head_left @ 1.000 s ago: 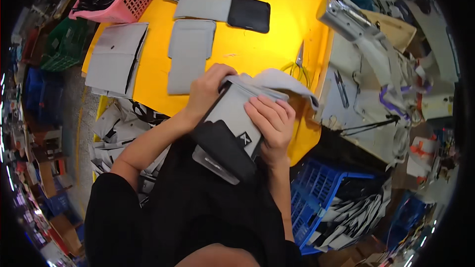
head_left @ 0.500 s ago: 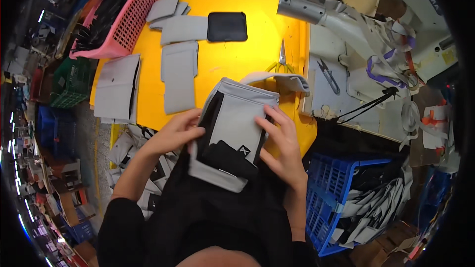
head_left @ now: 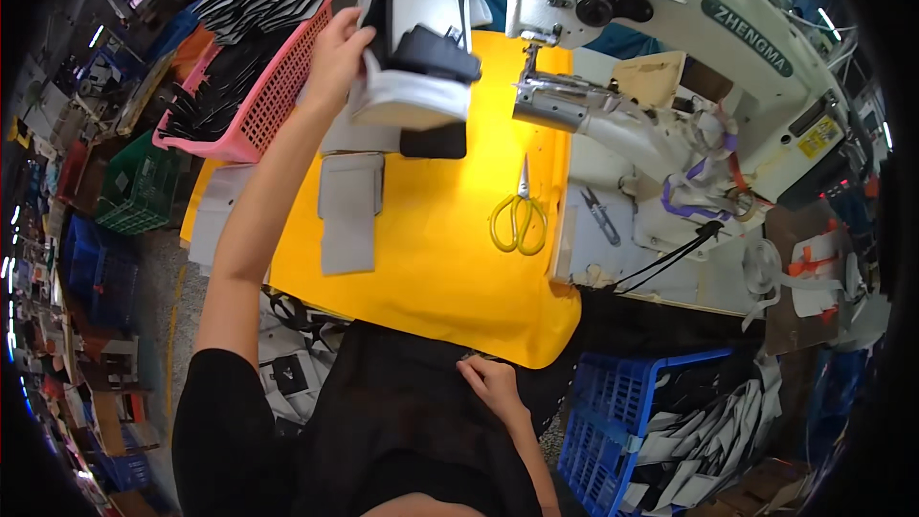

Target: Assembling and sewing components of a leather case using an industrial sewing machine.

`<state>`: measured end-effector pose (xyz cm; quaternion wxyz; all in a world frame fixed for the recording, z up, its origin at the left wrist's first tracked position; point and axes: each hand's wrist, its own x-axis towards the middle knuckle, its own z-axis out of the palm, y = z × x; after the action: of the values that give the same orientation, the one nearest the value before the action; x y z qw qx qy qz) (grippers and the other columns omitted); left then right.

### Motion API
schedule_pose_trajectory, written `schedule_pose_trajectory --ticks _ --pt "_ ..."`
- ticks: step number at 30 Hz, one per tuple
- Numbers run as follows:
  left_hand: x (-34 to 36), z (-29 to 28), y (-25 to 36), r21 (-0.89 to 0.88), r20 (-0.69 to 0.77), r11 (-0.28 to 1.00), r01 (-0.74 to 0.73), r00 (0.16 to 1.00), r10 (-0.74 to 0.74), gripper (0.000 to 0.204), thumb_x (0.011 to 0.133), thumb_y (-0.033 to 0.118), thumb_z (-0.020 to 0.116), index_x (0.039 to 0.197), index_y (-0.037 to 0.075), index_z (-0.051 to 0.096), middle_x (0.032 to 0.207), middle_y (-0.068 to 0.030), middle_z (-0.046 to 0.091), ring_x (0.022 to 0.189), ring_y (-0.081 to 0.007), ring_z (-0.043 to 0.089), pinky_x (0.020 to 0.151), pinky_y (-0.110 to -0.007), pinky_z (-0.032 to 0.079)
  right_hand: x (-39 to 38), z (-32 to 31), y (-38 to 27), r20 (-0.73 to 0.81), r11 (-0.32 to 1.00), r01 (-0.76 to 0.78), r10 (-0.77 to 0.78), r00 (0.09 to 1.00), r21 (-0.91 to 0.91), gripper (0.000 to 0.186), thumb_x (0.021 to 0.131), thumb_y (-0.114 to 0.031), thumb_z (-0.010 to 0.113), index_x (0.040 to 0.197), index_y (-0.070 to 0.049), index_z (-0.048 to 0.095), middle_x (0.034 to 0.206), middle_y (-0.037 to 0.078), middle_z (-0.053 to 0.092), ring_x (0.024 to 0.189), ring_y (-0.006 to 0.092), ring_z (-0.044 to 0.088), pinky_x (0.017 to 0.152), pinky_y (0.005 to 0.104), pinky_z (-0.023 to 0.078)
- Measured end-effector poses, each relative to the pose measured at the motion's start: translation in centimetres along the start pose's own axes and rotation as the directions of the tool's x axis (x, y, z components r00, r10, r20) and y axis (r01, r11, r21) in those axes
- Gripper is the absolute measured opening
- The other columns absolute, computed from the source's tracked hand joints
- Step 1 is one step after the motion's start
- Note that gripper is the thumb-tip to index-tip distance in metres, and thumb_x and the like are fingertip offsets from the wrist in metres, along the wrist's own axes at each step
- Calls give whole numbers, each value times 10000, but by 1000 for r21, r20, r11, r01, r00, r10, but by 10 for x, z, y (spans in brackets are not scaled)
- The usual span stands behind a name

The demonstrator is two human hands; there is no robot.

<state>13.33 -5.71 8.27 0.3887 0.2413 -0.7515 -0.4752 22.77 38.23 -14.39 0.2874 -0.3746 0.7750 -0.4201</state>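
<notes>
My left hand [head_left: 337, 56] is stretched out to the far side of the yellow table [head_left: 450, 278]. Its fingers grip the left edge of a grey and black fabric bag [head_left: 426, 0], which has a black flap or pocket on its front. The bag hangs over the table's far part, partly covering a flat black piece [head_left: 433, 142] and some grey panels. Close to my lap, at the table's front edge, my right hand [head_left: 492, 385] has its fingers curled; what they hold, if anything, is hidden. Yellow-handled scissors [head_left: 519, 220] lie on the table.
A sewing machine [head_left: 661, 29] stands at the right, with thread snips [head_left: 601, 217] on its bed. Grey panels [head_left: 349, 220] lie on the table. A pink basket [head_left: 278, 86] of black and grey pieces is at the left, and a blue crate [head_left: 613, 397] at the lower right.
The bag has gone from my lap to the far side of the table in my left hand. My right hand has let go of it and drawn back toward my lap.
</notes>
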Motion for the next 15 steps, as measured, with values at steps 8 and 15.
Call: schedule_pose_trajectory --ticks 8,15 --pt "-48 95 17 -317 445 936 150 896 7 192 981 162 591 1117 28 609 924 -107 655 781 -141 656 624 -206 499 -3 -7 -1 81 979 -182 175 981 87 200 933 -213 627 873 -32 685 722 68 675 617 238 617 611 317 474" --pt "-71 121 18 -396 417 913 -96 868 272 108 912 69 663 1010 40 630 880 -81 633 732 -118 582 620 -220 485 29 -70 -28 181 988 63 -37 983 -140 159 916 -175 625 905 -22 665 759 93 675 624 272 614 616 328 478"
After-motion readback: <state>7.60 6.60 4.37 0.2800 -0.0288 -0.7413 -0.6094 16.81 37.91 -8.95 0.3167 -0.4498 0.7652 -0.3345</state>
